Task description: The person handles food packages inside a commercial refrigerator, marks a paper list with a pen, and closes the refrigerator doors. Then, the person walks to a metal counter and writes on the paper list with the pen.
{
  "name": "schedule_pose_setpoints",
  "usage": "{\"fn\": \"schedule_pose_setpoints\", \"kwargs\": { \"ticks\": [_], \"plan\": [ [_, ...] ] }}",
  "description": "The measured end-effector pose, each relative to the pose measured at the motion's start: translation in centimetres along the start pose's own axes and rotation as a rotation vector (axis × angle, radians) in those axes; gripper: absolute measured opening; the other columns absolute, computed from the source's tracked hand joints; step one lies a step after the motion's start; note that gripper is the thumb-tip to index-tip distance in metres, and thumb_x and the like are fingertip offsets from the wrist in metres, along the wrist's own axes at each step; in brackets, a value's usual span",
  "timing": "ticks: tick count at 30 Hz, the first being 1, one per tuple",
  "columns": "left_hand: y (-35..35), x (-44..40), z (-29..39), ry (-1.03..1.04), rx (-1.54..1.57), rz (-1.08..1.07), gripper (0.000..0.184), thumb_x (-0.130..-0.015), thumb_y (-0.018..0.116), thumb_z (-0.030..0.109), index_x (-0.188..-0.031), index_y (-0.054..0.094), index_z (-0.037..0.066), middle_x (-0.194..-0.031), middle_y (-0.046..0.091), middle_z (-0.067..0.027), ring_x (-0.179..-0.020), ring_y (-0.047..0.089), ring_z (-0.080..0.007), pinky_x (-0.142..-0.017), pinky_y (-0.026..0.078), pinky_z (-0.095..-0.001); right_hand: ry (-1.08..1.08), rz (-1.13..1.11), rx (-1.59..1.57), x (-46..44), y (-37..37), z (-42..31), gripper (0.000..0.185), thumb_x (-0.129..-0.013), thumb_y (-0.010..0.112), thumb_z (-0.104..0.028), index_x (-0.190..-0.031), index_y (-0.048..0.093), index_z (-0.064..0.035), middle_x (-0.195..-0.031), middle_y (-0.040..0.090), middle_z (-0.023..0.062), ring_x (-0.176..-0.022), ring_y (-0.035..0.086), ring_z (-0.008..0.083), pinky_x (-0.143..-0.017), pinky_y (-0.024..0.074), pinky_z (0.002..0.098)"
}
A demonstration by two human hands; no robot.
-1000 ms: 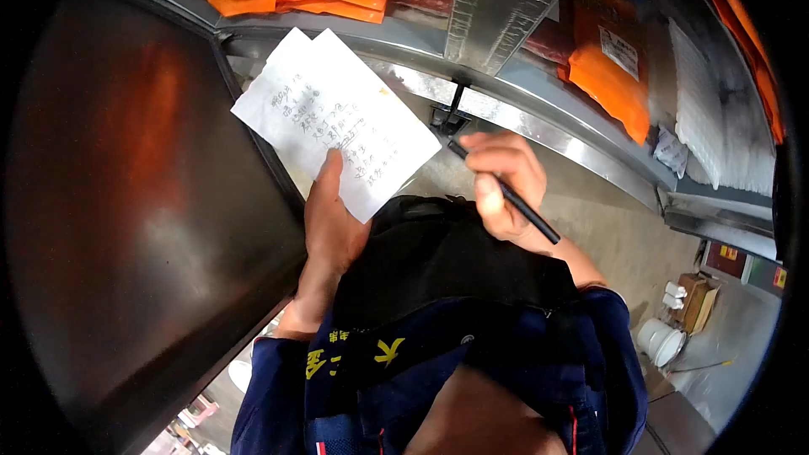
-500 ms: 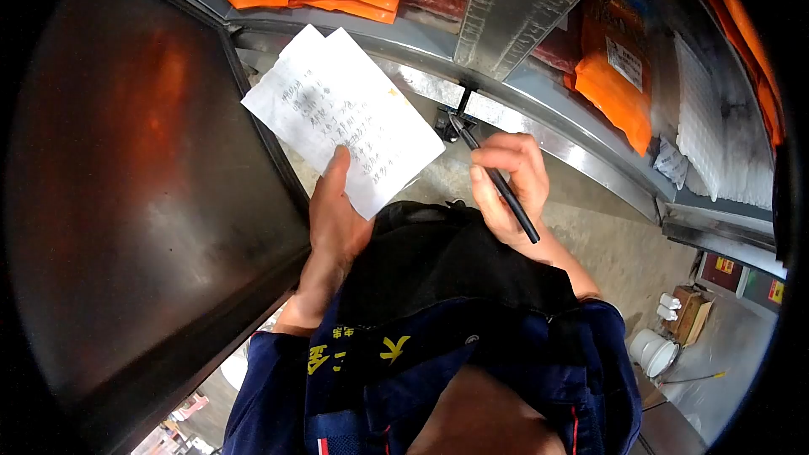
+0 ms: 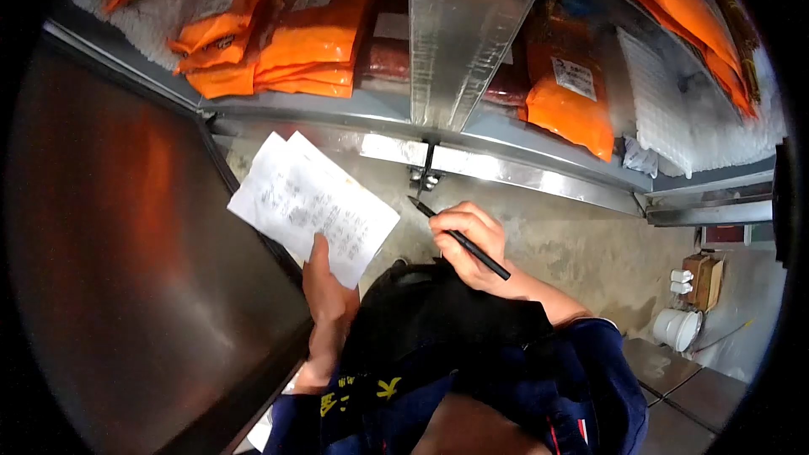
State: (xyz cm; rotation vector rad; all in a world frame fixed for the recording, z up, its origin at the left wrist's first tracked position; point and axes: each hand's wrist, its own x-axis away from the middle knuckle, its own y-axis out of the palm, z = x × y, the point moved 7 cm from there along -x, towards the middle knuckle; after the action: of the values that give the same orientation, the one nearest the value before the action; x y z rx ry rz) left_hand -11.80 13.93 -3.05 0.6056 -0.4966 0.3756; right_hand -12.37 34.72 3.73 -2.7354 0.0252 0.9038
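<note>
Just right of the door [image 3: 139, 261], its edge behind, is the paper [image 3: 295, 194], probably light, limp and easily creased, so best held by a margin. The left hand [image 3: 329, 293] pinches its lower edge, thumb on top. Farther right of the door, the pen [image 3: 482, 257], likely light, stiff and smooth, best gripped near its tip, sits in the right hand's [image 3: 484, 230] curled fingers.
</note>
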Motion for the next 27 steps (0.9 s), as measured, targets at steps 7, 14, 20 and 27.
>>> {"fn": "schedule_pose_setpoints", "kwargs": {
  "ticks": [7,14,20,27],
  "plan": [
    [-2.6,0.5,2.4,0.12,-0.315,0.116,0.049,-0.094,0.043,0.03,-0.128,0.036,-0.005,-0.123,0.048,-0.0158,-0.11,0.05,-0.0243,-0.091,0.04,-0.0336,0.031,-0.133,-0.102,-0.5,1.8,-0.3,0.022,-0.078,0.06,-0.013,-0.096,0.061,0.0007,-0.085,0.056,0.0118,-0.073,0.056,0.0235,-0.064,0.045,0.0318],
    [-7.9,1.2,4.2,0.46,-0.69,0.21,0.047,-0.093,0.047,0.029,-0.125,0.039,-0.005,-0.118,0.05,-0.0174,-0.106,0.051,-0.0248,-0.09,0.041,-0.0336,-0.045,-0.148,-0.075,-1.0,3.7,-1.3,0.017,-0.081,0.055,-0.01,-0.094,0.063,-0.0008,-0.096,0.052,0.0123,-0.086,0.054,0.0241,-0.069,0.0441,0.0328],
    [-8.8,0.9,4.8,0.203,-0.29,0.132,0.051,-0.093,0.048,0.03,-0.123,0.038,-0.01,-0.117,0.05,-0.0177,-0.105,0.051,-0.0247,-0.09,0.04,-0.0355,0.15,-0.119,-0.025,-0.3,6.8,-0.5,0.027,-0.084,0.047,0.002,-0.109,0.055,-0.0005,-0.114,0.048,0.0156,-0.103,0.051,0.0263,-0.084,0.0426,0.0318],
    [-9.9,1.5,4.7,0.315,-0.298,0.074,0.049,-0.094,0.045,0.025,-0.123,0.037,-0.013,-0.12,0.047,-0.0197,-0.105,0.049,-0.0268,-0.088,0.04,-0.0366,0.3,-0.156,0.067,2.8,9.2,0.3,0.026,-0.088,0.046,-0.008,-0.113,0.051,-0.0029,-0.106,0.053,0.0122,-0.084,0.058,0.0244,-0.071,0.0472,0.0335]
  ]
}}
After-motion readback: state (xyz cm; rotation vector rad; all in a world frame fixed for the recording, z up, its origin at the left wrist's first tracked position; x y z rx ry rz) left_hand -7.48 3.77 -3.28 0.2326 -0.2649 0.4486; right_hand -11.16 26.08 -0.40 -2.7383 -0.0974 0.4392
